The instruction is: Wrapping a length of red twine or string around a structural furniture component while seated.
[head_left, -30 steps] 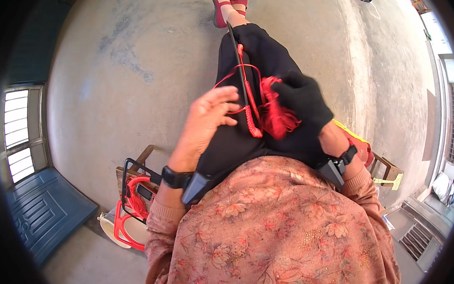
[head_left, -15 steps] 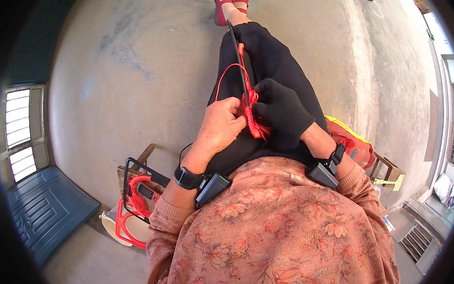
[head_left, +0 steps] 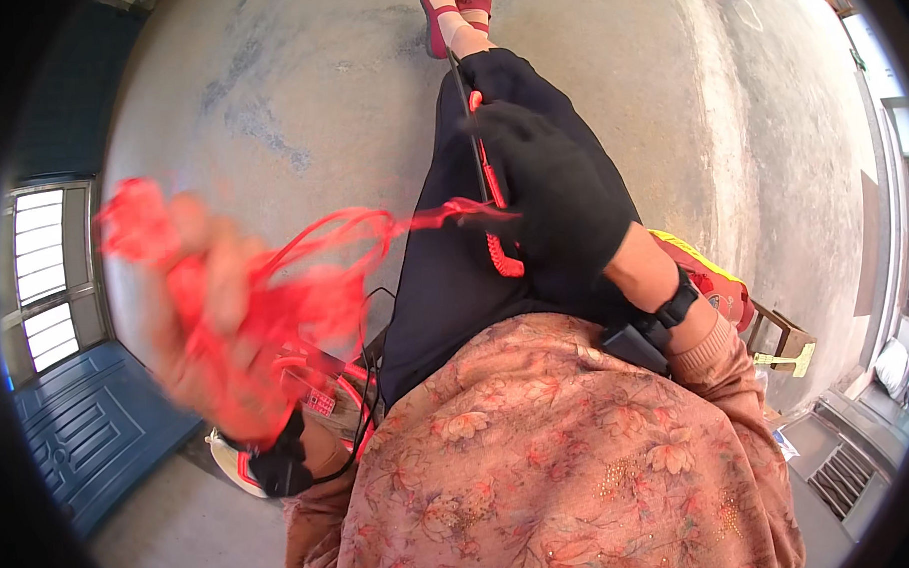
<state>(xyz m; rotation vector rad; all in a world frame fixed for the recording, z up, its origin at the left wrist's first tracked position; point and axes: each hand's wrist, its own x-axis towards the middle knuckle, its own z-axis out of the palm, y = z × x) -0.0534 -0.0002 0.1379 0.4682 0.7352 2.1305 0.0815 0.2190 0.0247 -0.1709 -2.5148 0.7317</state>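
My left hand [head_left: 209, 268], bare and smeared by motion, is closed around a loose bundle of red cord [head_left: 325, 289] out to the left. Red strands run from the bundle across to a thin black rod [head_left: 464, 88] lying lengthwise over my lap. My right hand [head_left: 562, 195], in a black glove, is closed at the rod, its fingertips crossing the rod and the strands. Below those fingers, tight red cord wrapping [head_left: 506, 262] covers the rod's near end. A small red piece [head_left: 476, 100] sits farther up. The glove hides part of the rod.
Beside my left forearm are red frame parts and a pale round container [head_left: 230, 462], partly covered. A blue panelled door [head_left: 109, 416] is at far left. To my right lie a red bag with yellow trim [head_left: 709, 270] and a wooden stool [head_left: 782, 343].
My left hand has swung from the rod out to the left, now with the red cord bundle. My right hand has stayed at the rod and shifted slightly, covering more of it.
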